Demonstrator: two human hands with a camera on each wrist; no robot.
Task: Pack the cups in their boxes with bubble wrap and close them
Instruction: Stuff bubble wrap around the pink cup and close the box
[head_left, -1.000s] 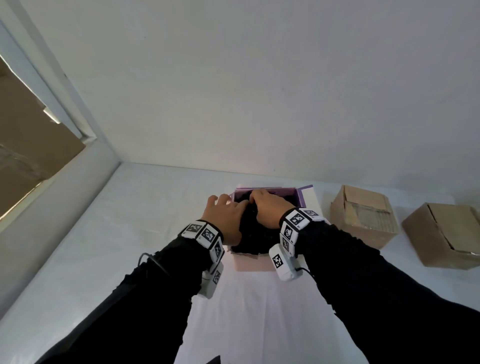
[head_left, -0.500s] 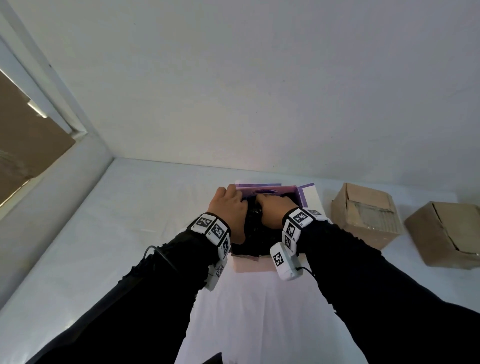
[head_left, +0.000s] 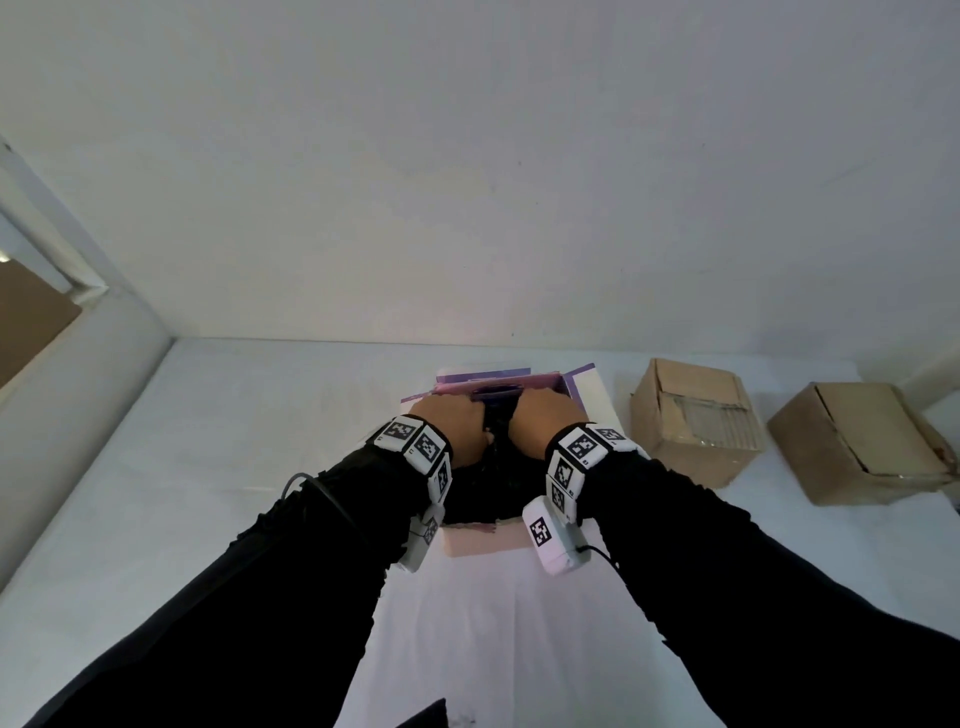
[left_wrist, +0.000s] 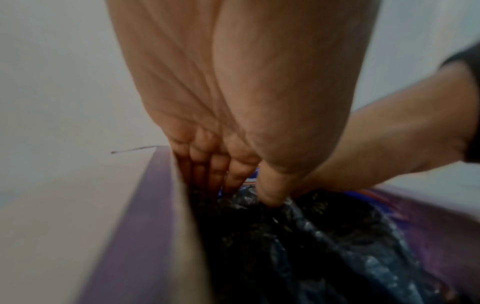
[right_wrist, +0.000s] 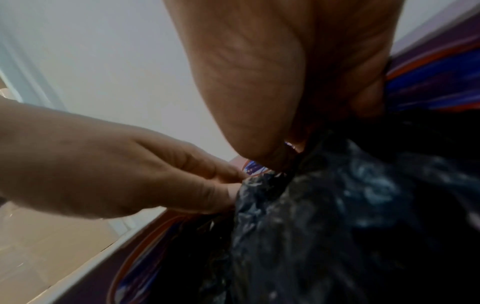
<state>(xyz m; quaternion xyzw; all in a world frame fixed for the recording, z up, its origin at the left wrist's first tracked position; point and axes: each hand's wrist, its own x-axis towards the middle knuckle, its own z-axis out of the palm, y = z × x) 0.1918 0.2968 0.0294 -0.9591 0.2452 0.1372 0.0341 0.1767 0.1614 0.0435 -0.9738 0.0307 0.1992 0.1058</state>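
A purple-and-white box (head_left: 586, 391) stands open in the middle of the white table (head_left: 208, 467). In it sits a bundle of black bubble wrap (head_left: 491, 486); no cup shows through the wrap. My left hand (head_left: 453, 430) is at the bundle's left. Its fingers (left_wrist: 215, 176) reach down between the box wall (left_wrist: 155, 205) and the bubble wrap (left_wrist: 324, 246), with the thumb on top, pinching it. My right hand (head_left: 545, 422) holds the bundle's right side. Its palm (right_wrist: 259, 86) lies against the bubble wrap (right_wrist: 337, 205) and its fingertips are hidden behind it.
Two brown cardboard boxes stand to the right, the nearer one (head_left: 696, 421) with flaps folded shut, the farther one (head_left: 862, 441) near the table's right edge. A white wall rises behind the table. A window ledge (head_left: 78, 374) runs along the left.
Both hands have gone forward and down into the purple box with the black bundle, which now sits lower. The left hand has closed in beside the right.
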